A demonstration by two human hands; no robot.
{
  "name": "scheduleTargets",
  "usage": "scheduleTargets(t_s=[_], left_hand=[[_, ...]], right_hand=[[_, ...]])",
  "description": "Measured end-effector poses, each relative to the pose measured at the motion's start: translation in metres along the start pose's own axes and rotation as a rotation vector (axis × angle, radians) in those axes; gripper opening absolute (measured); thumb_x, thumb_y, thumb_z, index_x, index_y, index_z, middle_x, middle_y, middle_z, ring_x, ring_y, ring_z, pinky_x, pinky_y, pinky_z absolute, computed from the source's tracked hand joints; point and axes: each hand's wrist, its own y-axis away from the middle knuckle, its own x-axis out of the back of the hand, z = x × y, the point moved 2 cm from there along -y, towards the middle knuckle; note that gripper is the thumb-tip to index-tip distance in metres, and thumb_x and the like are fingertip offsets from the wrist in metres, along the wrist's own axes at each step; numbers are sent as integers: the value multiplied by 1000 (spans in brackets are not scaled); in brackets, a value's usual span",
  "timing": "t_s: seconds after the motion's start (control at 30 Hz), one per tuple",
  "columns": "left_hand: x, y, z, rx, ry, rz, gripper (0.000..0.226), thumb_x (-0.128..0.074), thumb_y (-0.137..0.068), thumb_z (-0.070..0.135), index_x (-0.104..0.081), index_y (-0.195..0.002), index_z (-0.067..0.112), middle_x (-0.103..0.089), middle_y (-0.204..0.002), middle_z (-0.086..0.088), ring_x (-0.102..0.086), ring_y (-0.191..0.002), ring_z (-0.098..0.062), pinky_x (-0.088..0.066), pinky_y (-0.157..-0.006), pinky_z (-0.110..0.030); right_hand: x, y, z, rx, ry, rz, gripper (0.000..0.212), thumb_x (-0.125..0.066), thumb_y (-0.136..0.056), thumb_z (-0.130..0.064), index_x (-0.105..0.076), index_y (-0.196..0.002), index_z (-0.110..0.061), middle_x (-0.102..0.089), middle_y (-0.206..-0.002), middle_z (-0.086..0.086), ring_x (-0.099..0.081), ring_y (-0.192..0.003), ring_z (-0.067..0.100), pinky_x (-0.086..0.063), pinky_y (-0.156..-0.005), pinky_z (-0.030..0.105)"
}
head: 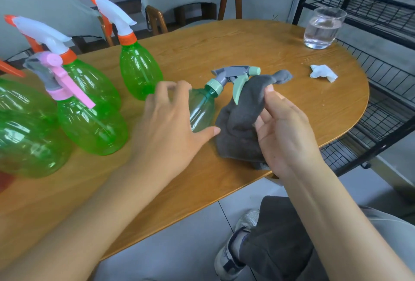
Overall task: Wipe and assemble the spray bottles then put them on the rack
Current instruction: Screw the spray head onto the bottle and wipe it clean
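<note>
Reaching across the wooden table (224, 40), my left hand (170, 121) rests with relaxed fingers against the small teal plastic spray bottle (202, 108), not clasping it. The bottle leans, its long axis running up and right to the grey-and-mint trigger head (233, 74). My right hand (280, 130), just beside it, pinches the dark grey cloth (242, 119). It looks empty; the clear glass (322, 28) holds water.
</note>
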Motion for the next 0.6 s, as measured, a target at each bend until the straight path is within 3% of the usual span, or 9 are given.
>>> scheduleTargets(t_s=[0.07,0.13,0.23,0.37,0.6], left_hand=[[-4,2,5,-11,-82,15,86,-70,-74,73,-41,-138,23,-48,-135,-3,-50,-120,-31,-47,-85,-44],[-6,6,9,-50,-142,45,83,-57,-82,76,-40,-140,19,-51,-133,-5,-52,-117,-31,-48,-80,-43],[-7,10,15,-135,-112,100,66,-37,-97,58,-42,-144,12,-52,-134,-9,-52,-113,-33,-48,-83,-44],[-10,14,19,-188,-88,123,60,-47,-97,41,-42,-146,7,-50,-141,-13,-51,-117,-35,-50,-89,-48],[-18,21,18,-234,-68,202,69,-71,-88,44,-49,-142,6,-52,-136,-12,-49,-112,-39,-47,-96,-52]], right_hand=[[0,1,0,20,28,-4,25,-63,-101,-16,-64,-119,1,-67,-122,19,-60,-130,28,-42,-118,45],[-1,3,-1,25,34,-9,13,-66,-99,-11,-65,-111,-5,-67,-109,11,-65,-116,23,-44,-116,43],[-2,4,-4,58,30,11,17,-68,-95,-7,-64,-111,-4,-70,-97,4,-68,-102,17,-50,-109,35],[-1,4,-6,67,58,65,41,-71,-94,-9,-58,-129,9,-72,-105,9,-69,-105,21,-50,-110,41],[6,2,-11,30,284,41,28,-69,-98,-20,-72,-114,2,-74,-112,23,-70,-110,37,-52,-105,52]])
